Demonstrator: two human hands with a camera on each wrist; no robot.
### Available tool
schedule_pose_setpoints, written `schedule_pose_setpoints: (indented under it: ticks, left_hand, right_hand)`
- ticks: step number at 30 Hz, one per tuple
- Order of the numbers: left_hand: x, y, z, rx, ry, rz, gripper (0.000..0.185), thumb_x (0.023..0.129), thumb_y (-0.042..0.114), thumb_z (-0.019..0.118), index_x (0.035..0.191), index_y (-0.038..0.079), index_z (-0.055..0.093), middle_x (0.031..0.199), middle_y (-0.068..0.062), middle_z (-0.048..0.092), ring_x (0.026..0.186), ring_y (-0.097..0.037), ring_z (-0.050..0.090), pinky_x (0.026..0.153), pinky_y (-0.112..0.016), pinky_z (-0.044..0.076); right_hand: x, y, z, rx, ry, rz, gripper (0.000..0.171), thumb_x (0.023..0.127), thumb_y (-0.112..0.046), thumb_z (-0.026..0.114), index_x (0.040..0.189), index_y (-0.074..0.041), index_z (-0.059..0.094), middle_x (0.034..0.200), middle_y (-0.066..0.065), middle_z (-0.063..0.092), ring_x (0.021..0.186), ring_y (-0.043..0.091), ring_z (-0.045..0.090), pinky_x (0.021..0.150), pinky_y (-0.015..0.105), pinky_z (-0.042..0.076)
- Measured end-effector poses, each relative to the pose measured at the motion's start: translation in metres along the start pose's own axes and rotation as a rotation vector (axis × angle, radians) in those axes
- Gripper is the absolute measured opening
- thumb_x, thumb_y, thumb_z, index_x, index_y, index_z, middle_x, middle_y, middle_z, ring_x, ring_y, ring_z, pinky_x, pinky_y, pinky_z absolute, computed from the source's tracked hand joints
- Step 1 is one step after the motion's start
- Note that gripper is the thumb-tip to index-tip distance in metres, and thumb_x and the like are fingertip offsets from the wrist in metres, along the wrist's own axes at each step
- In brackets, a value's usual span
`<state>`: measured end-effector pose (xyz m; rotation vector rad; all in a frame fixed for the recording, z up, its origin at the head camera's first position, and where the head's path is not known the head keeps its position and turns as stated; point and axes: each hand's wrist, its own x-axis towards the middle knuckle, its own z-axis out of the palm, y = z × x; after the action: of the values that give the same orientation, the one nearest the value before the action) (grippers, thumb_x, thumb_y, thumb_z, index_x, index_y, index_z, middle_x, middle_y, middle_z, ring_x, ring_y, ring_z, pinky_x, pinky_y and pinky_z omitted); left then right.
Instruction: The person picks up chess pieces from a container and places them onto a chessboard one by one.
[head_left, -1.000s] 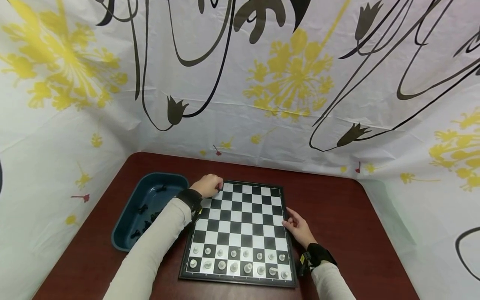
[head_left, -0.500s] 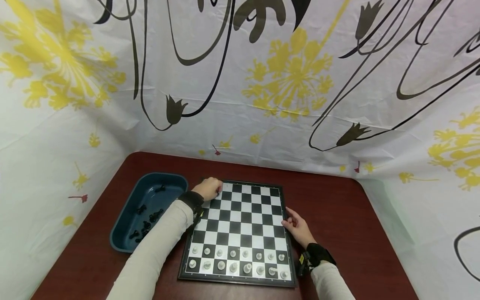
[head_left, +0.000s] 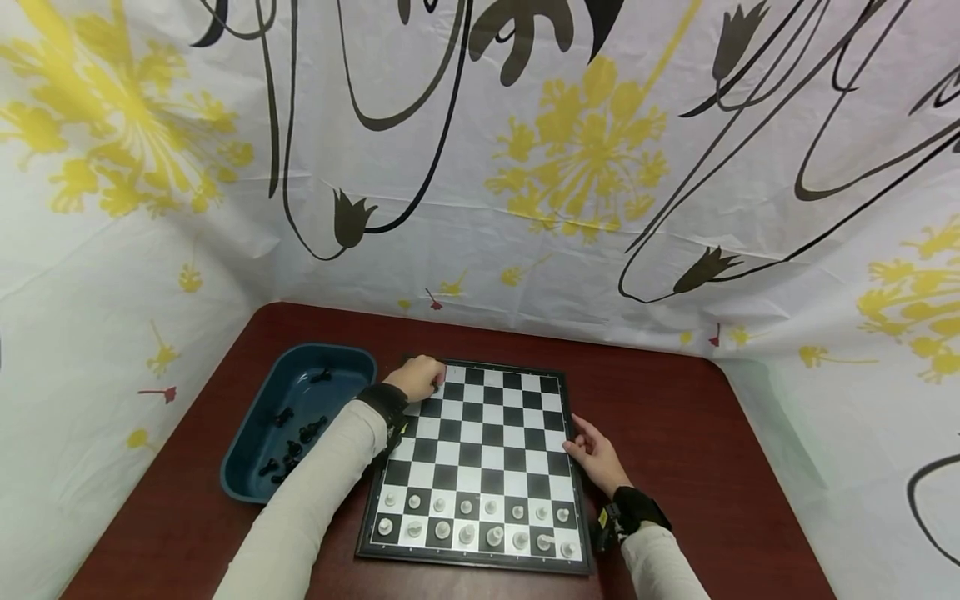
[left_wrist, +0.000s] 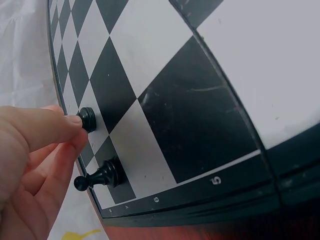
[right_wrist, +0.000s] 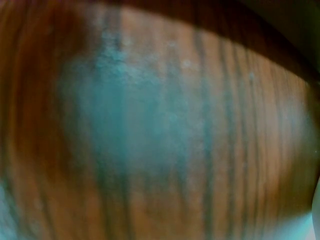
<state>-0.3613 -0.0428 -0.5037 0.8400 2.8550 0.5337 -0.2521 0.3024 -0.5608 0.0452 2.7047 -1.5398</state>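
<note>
My left hand (head_left: 420,377) is at the far left corner of the chessboard (head_left: 471,456). In the left wrist view its thumb and fingertips pinch a black chess piece (left_wrist: 88,120), base toward the board; the fingers hide most of it. Beside it a black pawn (left_wrist: 106,175) stands on a dark square near the board's edge. My right hand (head_left: 596,457) rests at the board's right edge, thumb over the black rim and the other fingers loosely bent along the side. White chess pieces (head_left: 495,536) stand in two rows on the near side of the board.
A blue plastic tray (head_left: 243,450) with several black chess pieces (head_left: 311,431) lying in it stands left of the board, partly behind the left sleeve. The brown table (head_left: 675,433) meets a patterned white cloth at the back. The right wrist view shows only blurred wood grain.
The left hand has shifted slightly toward the near side over the far left corner, its fingers lower on the board. The right hand keeps its place on the board's edge.
</note>
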Motion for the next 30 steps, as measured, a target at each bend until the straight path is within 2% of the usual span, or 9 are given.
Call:
schedule_pose_setpoints:
  ticks: [5, 12, 20, 30]
  left_hand:
    - [-0.001, 0.001, -0.001, -0.002, -0.007, -0.015, 0.015, 0.075, -0.002, 0.065, 0.074, 0.011, 0.059, 0.07, 0.002, 0.054, 0.064, -0.012, 0.05, 0.057, -0.027, 0.042]
    - [-0.002, 0.007, -0.012, -0.021, -0.034, -0.092, 0.011, 0.076, 0.001, 0.066, 0.082, 0.009, 0.063, 0.078, -0.001, 0.058, 0.068, -0.013, 0.051, 0.059, -0.029, 0.043]
    - [-0.008, 0.006, -0.026, -0.023, -0.028, -0.073, 0.014, 0.078, 0.005, 0.067, 0.091, 0.009, 0.064, 0.089, -0.003, 0.061, 0.079, -0.015, 0.056, 0.068, -0.031, 0.047]
    - [-0.027, -0.001, -0.051, 0.018, -0.01, -0.069, 0.015, 0.082, 0.012, 0.064, 0.096, 0.008, 0.064, 0.099, -0.006, 0.062, 0.084, -0.018, 0.056, 0.072, -0.034, 0.046]
  right_hand:
    - [0.0, 0.0, 0.001, 0.008, -0.002, 0.014, 0.056, 0.083, -0.011, 0.065, 0.133, -0.001, 0.042, 0.073, 0.005, 0.049, 0.058, 0.009, 0.043, 0.057, 0.022, 0.037]
    - [-0.002, -0.008, 0.0, 0.017, -0.007, 0.038, 0.055, 0.083, -0.009, 0.064, 0.133, -0.001, 0.041, 0.073, 0.006, 0.049, 0.059, 0.01, 0.043, 0.057, 0.022, 0.037]
    - [0.0, -0.002, 0.0, 0.001, 0.0, 0.009, 0.054, 0.083, -0.009, 0.064, 0.132, 0.0, 0.042, 0.073, 0.005, 0.048, 0.058, 0.009, 0.042, 0.056, 0.022, 0.036]
    - [-0.002, -0.003, -0.002, 0.0, -0.029, 0.031, 0.056, 0.084, -0.015, 0.064, 0.134, -0.002, 0.041, 0.076, 0.006, 0.048, 0.062, 0.01, 0.043, 0.06, 0.022, 0.036]
